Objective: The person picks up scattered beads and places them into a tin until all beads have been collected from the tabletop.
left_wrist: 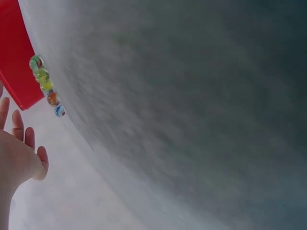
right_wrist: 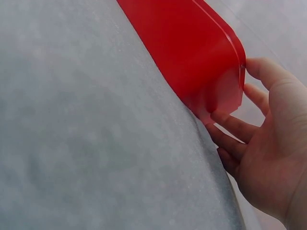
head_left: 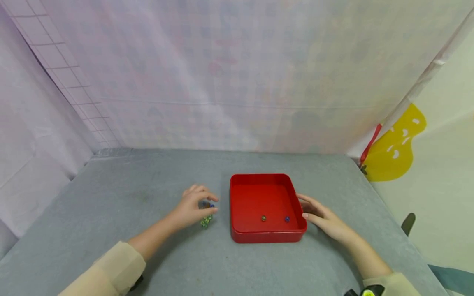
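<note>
A square red tray (head_left: 267, 237) stands on the grey cloth. Inside it, toward the near side, lie a yellowish-green marble (head_left: 263, 218) and a blue marble (head_left: 287, 219). My left hand (head_left: 194, 206) hovers left of the tray, thumb and fingers apart, beside a group of glass marbles (head_left: 206, 222). In the left wrist view these show as a row, with green marbles (left_wrist: 41, 75), an orange one (left_wrist: 53, 98) and a blue one (left_wrist: 59, 110). My right hand (head_left: 323, 218) touches the tray's right wall, its thumb (right_wrist: 261, 68) at the rim and its fingers (right_wrist: 235, 127) against the outside.
Grey cloth (head_left: 159, 255) covers the table around the tray. Pale curtains (head_left: 237, 82) hang behind and on both sides. On the right curtain is a yellow printed shape (head_left: 398, 152).
</note>
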